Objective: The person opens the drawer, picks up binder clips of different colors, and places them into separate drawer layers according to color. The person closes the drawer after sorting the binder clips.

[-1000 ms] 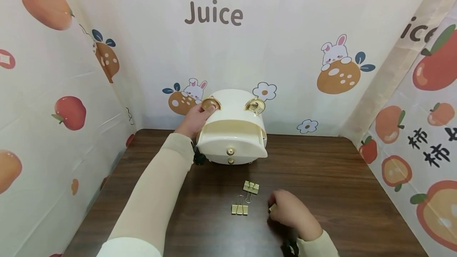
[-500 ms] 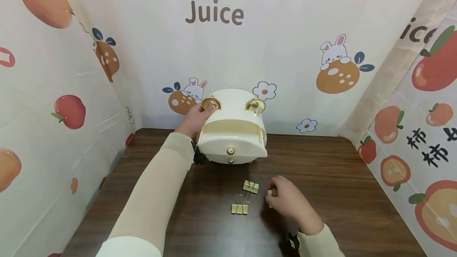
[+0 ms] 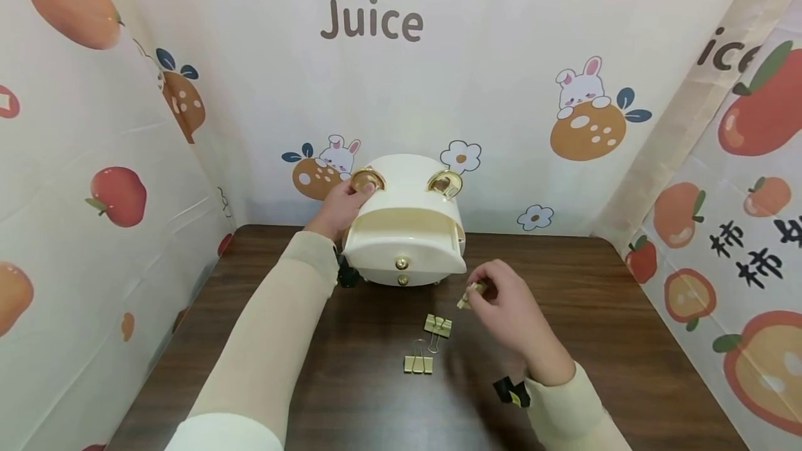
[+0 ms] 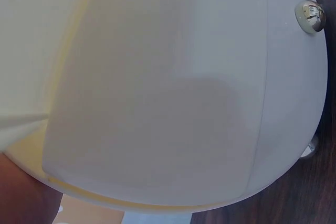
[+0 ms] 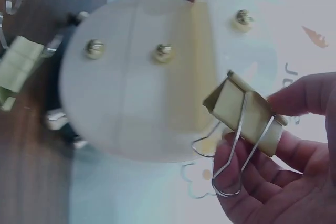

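Note:
A cream drawer box [image 3: 410,183] with two gold-rimmed round ornaments stands at the table's back; its upper drawer [image 3: 376,249] is pulled out. My left hand [image 3: 340,209] grips the box's left side, thumb on the left ornament [image 3: 368,178]; its other fingers are hidden. My right hand [image 3: 509,308] pinches a gold binder clip [image 5: 249,109] between thumb and fingers, raised just right of the drawer front. Its wire handles hang over the fingers in the right wrist view. Two more binder clips, one farther back [image 3: 438,326] and one nearer [image 3: 418,365], lie on the table.
The dark wooden table [image 3: 595,312] reaches back to a fruit-printed curtain [image 3: 514,40], which also rises at both sides. Below the upper drawer is a lower one with its own gold knob [image 3: 404,280].
My right hand has lifted the binder clip off the table and carried it away from me toward the drawer box. The left hand keeps its hold on the box.

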Demonstrator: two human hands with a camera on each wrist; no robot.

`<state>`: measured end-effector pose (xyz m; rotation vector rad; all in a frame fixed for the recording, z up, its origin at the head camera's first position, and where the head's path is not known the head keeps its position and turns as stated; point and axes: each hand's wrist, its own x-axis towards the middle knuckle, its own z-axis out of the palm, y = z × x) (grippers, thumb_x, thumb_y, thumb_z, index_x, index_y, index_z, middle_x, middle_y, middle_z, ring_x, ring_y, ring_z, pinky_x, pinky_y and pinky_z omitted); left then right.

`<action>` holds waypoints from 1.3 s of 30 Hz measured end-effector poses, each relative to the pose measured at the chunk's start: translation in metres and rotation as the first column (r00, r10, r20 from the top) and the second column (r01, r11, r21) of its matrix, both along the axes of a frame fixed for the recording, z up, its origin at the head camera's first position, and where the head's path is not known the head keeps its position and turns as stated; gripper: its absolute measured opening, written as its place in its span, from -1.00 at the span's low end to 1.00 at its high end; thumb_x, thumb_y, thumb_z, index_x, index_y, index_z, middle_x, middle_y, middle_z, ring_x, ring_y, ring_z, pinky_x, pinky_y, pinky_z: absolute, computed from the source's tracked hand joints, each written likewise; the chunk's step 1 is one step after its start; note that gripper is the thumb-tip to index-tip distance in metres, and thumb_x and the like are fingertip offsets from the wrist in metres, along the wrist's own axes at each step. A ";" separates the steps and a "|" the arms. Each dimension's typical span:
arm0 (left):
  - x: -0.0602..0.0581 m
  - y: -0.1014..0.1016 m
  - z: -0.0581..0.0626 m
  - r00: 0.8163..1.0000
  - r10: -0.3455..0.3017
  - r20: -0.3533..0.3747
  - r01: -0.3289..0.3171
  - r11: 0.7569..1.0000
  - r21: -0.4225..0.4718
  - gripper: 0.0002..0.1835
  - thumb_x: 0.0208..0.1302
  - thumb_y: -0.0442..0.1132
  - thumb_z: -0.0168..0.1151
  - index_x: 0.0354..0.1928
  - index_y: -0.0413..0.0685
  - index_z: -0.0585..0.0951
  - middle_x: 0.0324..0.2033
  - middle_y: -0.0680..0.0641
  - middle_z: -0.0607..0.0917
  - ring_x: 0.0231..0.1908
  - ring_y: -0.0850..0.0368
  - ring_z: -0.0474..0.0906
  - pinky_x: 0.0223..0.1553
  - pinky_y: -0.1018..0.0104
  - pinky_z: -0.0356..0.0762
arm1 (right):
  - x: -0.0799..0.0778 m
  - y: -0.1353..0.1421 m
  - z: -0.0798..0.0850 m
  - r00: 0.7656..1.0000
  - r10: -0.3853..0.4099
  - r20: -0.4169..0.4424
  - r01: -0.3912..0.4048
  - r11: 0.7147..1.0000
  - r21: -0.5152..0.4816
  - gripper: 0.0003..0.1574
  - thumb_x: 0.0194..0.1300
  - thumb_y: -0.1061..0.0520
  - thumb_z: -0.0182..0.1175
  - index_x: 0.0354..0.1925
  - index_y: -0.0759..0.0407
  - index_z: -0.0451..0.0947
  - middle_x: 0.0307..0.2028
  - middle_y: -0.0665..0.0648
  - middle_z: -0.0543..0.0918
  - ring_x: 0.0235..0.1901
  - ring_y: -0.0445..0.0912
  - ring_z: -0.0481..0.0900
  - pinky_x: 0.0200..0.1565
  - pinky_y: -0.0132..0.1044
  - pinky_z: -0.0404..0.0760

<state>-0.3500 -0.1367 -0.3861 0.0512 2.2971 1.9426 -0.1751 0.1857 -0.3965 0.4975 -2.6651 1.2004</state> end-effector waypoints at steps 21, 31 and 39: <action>0.005 0.002 0.004 1.000 0.029 0.001 -0.029 1.000 -0.010 -0.44 0.54 0.11 0.13 0.45 0.05 0.45 0.17 -0.11 0.60 -0.01 -0.02 0.58 0.03 0.11 0.55 | -0.042 -0.056 0.091 0.926 0.134 -0.352 -0.146 0.989 -0.008 -0.89 0.38 0.16 0.32 -0.13 0.14 0.64 -0.20 0.01 0.59 -0.19 -0.11 0.56 -0.15 -0.16 0.58; 0.003 0.001 0.003 0.999 0.027 0.020 -0.027 1.000 -0.010 -0.42 0.53 0.12 0.14 0.46 0.06 0.44 0.22 -0.12 0.59 0.14 -0.13 0.55 0.14 0.04 0.52 | -0.062 -0.088 0.111 0.946 0.201 -0.255 -0.181 0.978 0.099 -0.84 0.38 0.11 0.33 -0.13 0.15 0.67 -0.17 0.04 0.63 -0.21 -0.13 0.64 -0.06 -0.17 0.64; 0.004 0.001 0.004 1.000 0.020 0.022 -0.019 1.000 -0.020 -0.42 0.52 0.13 0.14 0.46 0.07 0.45 0.27 -0.09 0.57 0.20 -0.08 0.52 0.21 0.03 0.48 | -0.073 -0.107 0.098 0.965 0.213 -0.154 -0.175 0.957 0.232 -0.81 0.43 0.04 0.28 -0.11 0.11 0.68 -0.16 0.01 0.61 -0.21 -0.15 0.59 -0.11 -0.24 0.60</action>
